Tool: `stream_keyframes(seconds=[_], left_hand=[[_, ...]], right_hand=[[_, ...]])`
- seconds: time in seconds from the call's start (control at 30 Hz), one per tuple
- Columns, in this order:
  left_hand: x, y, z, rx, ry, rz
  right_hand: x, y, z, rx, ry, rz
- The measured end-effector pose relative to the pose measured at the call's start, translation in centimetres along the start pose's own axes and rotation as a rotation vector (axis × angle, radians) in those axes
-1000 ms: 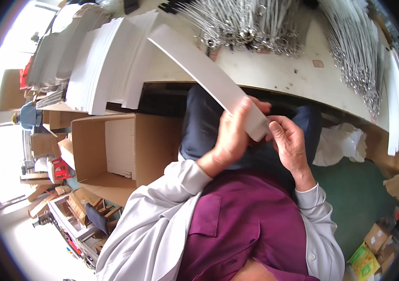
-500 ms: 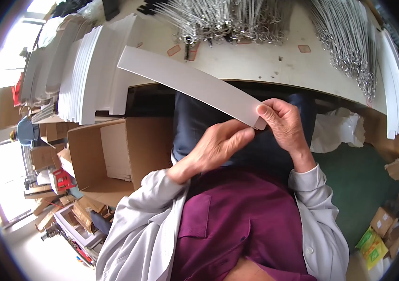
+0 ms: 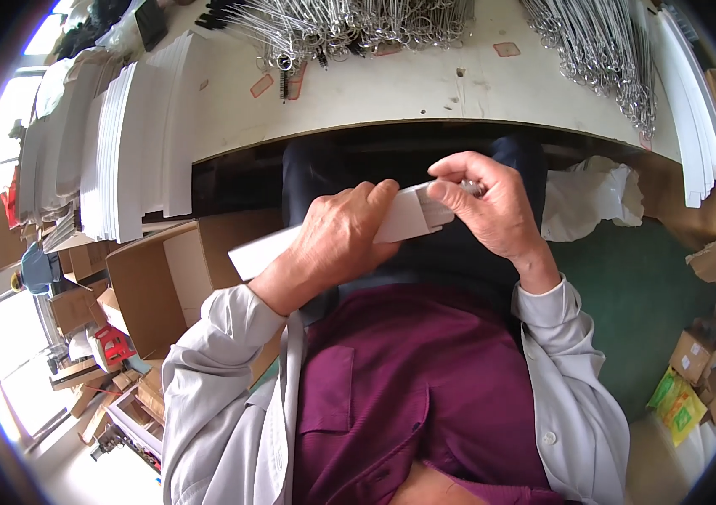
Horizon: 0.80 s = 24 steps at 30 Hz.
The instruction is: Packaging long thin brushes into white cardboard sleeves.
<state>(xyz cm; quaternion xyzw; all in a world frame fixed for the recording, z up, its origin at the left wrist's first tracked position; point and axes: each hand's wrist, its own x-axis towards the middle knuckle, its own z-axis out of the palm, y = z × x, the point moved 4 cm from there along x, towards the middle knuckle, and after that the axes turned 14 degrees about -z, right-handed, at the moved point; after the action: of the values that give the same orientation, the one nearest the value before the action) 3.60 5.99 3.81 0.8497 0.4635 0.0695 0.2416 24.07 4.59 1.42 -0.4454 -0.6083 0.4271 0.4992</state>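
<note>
A long, narrow white cardboard box (image 3: 400, 220) lies slantwise above my lap, its far end pointing left and down. My left hand (image 3: 345, 223) is wrapped over its middle, fingers closed. At the right end, flaps (image 3: 438, 206) stand out and the end looks open. My right hand (image 3: 493, 202) is at this end, thumb and fingers curled together by the flaps. A small shiny metal piece (image 3: 474, 188) shows among the right fingers, mostly hidden, so its kind is unclear.
Thin metal rods with ring ends (image 3: 358, 29) are heaped on the white table (image 3: 358, 93), with another bunch (image 3: 598, 67) to the right. Stacked flat white boxes (image 3: 118, 151) stand at left, more white pieces (image 3: 694, 109) at right. An open cardboard carton (image 3: 143, 290) is beside my left arm.
The white box has come down and turned, its left end now lower. My left hand has moved from its right end onto its middle. Flaps now show at the right end.
</note>
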Motion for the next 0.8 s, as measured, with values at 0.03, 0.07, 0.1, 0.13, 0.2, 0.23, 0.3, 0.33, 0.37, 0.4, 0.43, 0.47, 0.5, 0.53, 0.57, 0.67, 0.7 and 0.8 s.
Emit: stream_keyframes(seconds=[0.03, 0.07, 0.1, 0.13, 0.2, 0.23, 0.3, 0.33, 0.37, 0.4, 0.43, 0.47, 0.5, 0.53, 0.57, 0.67, 0.7, 0.8], left_hand=[[0.0, -0.3, 0.2, 0.001, 0.029, -0.057], [0.0, -0.6, 0.4, 0.002, 0.058, -0.116], [-0.2, -0.8, 0.7, 0.013, 0.078, -0.141], [-0.4, -0.9, 1.1, 0.007, 0.075, -0.14], [-0.8, -1.3, 1.7, -0.038, 0.073, -0.189], [-0.9, -1.2, 2.0, -0.045, 0.07, -0.188], [-1.1, -1.3, 2.5, -0.047, 0.072, -0.238], [-1.2, -1.3, 2.6, -0.05, 0.071, -0.239], [-1.3, -1.3, 2.7, -0.054, 0.071, -0.25], [-1.4, -1.3, 2.8, -0.058, 0.071, -0.26], [-1.5, -1.3, 2.8, -0.06, 0.072, -0.264], [-1.5, -1.3, 2.9, -0.052, 0.061, -0.27], [-1.6, -1.4, 2.9, -0.043, 0.049, -0.274], [-1.8, -1.4, 3.0, -0.047, 0.049, -0.275], [-1.9, -1.3, 3.0, -0.06, 0.068, -0.271], [-2.1, -1.3, 2.9, -0.092, 0.092, -0.292], [-2.2, -1.3, 2.9, -0.109, 0.096, -0.317], [-2.3, -1.3, 3.1, -0.11, 0.068, -0.341]], right_hand=[[-0.4, 0.0, -0.6, -0.061, 0.018, -0.011], [-0.7, -0.1, -0.9, -0.065, 0.018, -0.006], [-1.2, 0.1, -1.2, -0.018, 0.076, 0.048], [-1.7, 0.2, -1.4, 0.029, 0.135, 0.102], [-2.2, 0.2, -0.9, 0.024, 0.167, 0.097], [-2.4, 0.2, -0.4, 0.012, 0.189, 0.082], [-2.7, 0.4, 0.2, -0.001, 0.181, 0.085], [-2.7, 0.7, 0.7, -0.003, 0.18, 0.088], [-2.6, 0.7, 1.0, -0.021, 0.187, 0.007], [-2.5, 0.7, 1.3, -0.038, 0.194, -0.075], [-2.5, 0.9, 1.3, -0.045, 0.177, -0.061], [-2.4, 1.0, 1.3, -0.044, 0.172, -0.06], [-2.2, 1.5, 1.3, 0.039, 0.185, 0.021], [-2.2, 1.9, 1.2, 0.119, 0.199, 0.103], [-2.0, 2.2, 1.2, 0.177, 0.201, 0.138], [-1.8, 2.2, 1.7, 0.325, 0.228, 0.198], [-1.9, 2.1, 1.9, 0.383, 0.242, 0.23], [-2.1, 1.4, 2.3, 0.102, 0.266, 0.027]])
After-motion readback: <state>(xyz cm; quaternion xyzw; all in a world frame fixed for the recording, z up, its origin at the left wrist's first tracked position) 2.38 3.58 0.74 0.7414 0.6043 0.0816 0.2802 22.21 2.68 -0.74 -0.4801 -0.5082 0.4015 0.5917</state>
